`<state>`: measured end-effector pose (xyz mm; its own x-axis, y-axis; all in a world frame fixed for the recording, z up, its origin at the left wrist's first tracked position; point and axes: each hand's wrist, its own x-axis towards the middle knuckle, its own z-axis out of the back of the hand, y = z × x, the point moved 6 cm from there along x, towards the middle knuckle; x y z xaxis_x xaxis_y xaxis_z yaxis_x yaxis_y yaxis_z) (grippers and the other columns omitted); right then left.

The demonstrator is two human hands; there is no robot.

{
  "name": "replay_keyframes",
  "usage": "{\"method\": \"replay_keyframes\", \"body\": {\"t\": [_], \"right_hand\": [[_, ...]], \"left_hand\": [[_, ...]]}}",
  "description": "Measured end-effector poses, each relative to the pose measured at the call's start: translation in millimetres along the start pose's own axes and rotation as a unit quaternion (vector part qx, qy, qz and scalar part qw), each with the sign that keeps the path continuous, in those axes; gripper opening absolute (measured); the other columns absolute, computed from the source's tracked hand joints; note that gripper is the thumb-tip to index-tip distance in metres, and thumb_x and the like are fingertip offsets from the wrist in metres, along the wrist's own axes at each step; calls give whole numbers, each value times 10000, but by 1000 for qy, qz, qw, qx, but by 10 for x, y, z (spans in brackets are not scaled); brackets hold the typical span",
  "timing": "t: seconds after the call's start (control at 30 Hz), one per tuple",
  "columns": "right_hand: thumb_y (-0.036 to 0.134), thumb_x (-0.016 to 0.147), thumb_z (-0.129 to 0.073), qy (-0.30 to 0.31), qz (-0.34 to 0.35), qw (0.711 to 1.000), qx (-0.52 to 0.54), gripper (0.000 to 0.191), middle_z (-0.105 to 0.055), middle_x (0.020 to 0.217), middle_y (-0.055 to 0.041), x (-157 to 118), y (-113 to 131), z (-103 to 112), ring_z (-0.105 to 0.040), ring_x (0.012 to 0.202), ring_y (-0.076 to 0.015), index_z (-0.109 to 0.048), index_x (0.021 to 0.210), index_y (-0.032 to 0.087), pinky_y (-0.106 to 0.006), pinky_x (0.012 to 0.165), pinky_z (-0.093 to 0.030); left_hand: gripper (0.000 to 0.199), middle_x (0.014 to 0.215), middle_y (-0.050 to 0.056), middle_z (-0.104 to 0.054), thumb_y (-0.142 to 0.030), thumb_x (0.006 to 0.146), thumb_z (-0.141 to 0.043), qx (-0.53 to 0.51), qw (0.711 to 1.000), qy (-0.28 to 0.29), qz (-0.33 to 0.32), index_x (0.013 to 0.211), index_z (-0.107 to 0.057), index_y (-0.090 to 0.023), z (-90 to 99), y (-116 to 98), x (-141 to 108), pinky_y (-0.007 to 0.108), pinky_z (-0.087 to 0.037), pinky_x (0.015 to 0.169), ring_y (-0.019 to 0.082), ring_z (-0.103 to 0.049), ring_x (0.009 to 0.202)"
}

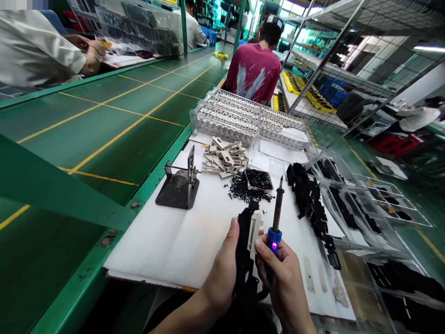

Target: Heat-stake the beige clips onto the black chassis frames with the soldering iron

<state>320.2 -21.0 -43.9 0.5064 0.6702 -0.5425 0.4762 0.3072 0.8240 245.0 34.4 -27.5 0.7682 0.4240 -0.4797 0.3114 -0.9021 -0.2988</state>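
Note:
My left hand (223, 264) is closed around a long black plastic part (244, 246), held upright near the front edge of the table. My right hand (283, 273) grips a blue-handled soldering iron (274, 236), its metal tip pointing up and a small light glowing on the handle. The right thumb also presses on a light grey plastic piece (255, 232), which lies against the black part. Beyond the hands are a heap of small black pieces (239, 185), a tray (259, 180) full of the same pieces, and a pile of grey plastic pieces (225, 157).
A black metal stand (178, 185) is on the left of the white table (167, 241). Clear trays of grey pieces (229, 116) stand behind. Black parts (309, 199) line the right side. A green conveyor (114, 125) runs along the left. Co-workers sit farther off.

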Motion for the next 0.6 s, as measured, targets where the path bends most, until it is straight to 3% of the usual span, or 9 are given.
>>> {"method": "replay_keyframes", "body": {"t": [0.23,0.4,0.5,0.6], "right_hand": [[517,656,-775,-23,28,999,-27,511,-424,589,62,20,30,35,-330,452,-7,-510,918,167,-135,427,-227],[503,657,-770,-56,77,991,-92,471,-489,538,29,49,32,102,-346,427,-30,-579,879,135,-164,398,-228],[503,659,-763,-77,117,983,-122,461,-631,691,-50,39,89,92,-539,570,-94,-611,866,120,-176,467,-373],[509,675,-745,-93,141,975,-145,435,-688,943,-103,-2,168,54,-642,800,-146,-618,827,122,-207,665,-512]], "left_hand": [[698,1234,102,-653,-616,827,-503,11,1000,-17,7,1340,-519,-144,5,17,12,359,-386,1168,244,-535,1275],[657,1342,56,-589,-560,840,-530,47,997,-35,-52,1392,-461,-212,28,-50,23,313,-301,1220,207,-461,1350],[626,1381,44,-557,-521,859,-522,62,995,-34,-74,1408,-438,-232,24,-74,27,314,-274,1231,198,-427,1377],[617,1359,52,-575,-526,871,-494,60,996,-30,-59,1404,-447,-218,23,-51,33,312,-285,1224,197,-439,1367]]}}
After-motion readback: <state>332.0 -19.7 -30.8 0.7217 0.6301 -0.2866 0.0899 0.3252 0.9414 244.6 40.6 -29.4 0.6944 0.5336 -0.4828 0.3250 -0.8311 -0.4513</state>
